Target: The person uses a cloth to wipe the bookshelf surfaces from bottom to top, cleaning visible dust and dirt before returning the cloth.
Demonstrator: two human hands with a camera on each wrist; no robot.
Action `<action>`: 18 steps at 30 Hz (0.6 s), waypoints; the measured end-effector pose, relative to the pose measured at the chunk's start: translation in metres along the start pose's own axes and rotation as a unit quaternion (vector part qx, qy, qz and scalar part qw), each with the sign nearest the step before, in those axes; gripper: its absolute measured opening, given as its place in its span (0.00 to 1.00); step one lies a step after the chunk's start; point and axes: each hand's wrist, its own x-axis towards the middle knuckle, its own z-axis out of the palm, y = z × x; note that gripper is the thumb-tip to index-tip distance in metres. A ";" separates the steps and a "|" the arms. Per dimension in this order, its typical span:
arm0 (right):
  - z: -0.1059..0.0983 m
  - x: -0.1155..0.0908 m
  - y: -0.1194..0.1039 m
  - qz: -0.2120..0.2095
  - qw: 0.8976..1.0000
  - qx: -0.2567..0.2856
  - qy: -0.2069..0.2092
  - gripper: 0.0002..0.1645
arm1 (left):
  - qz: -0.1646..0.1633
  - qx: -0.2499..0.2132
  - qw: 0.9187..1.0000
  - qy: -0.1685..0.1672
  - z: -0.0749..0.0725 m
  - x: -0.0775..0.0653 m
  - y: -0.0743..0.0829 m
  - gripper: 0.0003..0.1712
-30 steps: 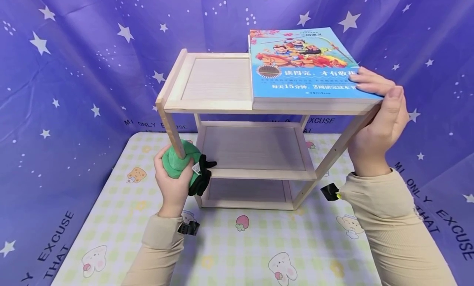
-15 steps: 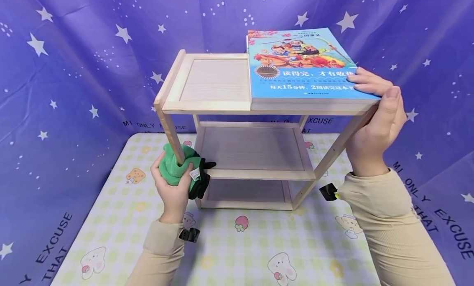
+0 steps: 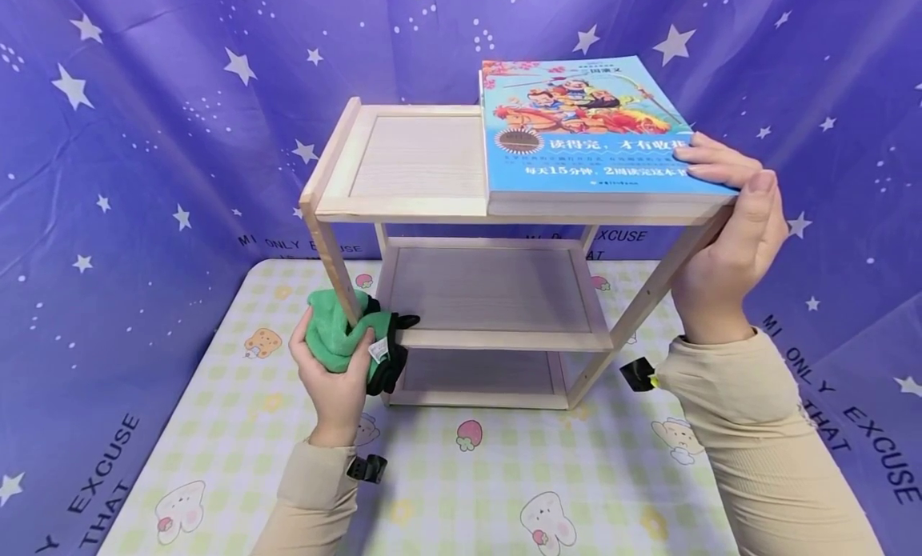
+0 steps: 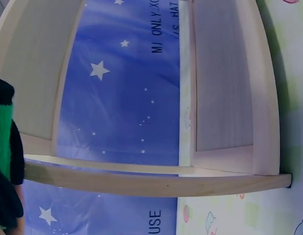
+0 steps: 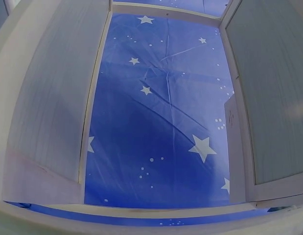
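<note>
In the head view, a three-tier wooden shelf (image 3: 414,160) stands upright on the table. My left hand (image 3: 333,392) grips a green cloth (image 3: 327,332) with black trim and a white tag. The cloth is wrapped round the shelf's front left post (image 3: 331,260), near the middle tier. In the left wrist view, the cloth's green and black edge (image 4: 3,137) shows at the left, beside that post. My right hand (image 3: 735,244) holds the shelf's top right corner, fingers over the edge of a blue illustrated book (image 3: 576,104), thumb at the front corner.
The book lies flat on the right part of the top tier. Below are the middle tier (image 3: 497,288) and bottom tier (image 3: 483,378). A checked tablecloth (image 3: 446,492) covers the table, and a purple star-patterned curtain (image 3: 180,140) hangs behind and at both sides.
My left hand has slid a little down the post with the cloth, which has bunched into a different fold. The right hand keeps its place on the shelf's corner.
</note>
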 end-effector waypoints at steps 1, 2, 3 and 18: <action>0.000 0.000 0.000 0.000 1.000 0.001 0.000 0.36 | 0.011 0.001 1.000 0.007 0.000 0.000 0.001 0.41; 0.000 0.000 0.000 0.000 1.000 0.001 -0.001 0.36 | 0.025 0.000 1.000 0.015 0.000 0.001 0.002 0.40; 0.000 0.000 0.000 0.000 1.000 0.001 -0.002 0.36 | 0.037 -0.003 0.999 0.025 0.000 0.001 0.004 0.40; -0.002 -0.001 0.000 0.000 1.000 0.002 -0.008 0.34 | 0.176 -0.075 0.974 0.121 0.010 0.049 0.069 0.47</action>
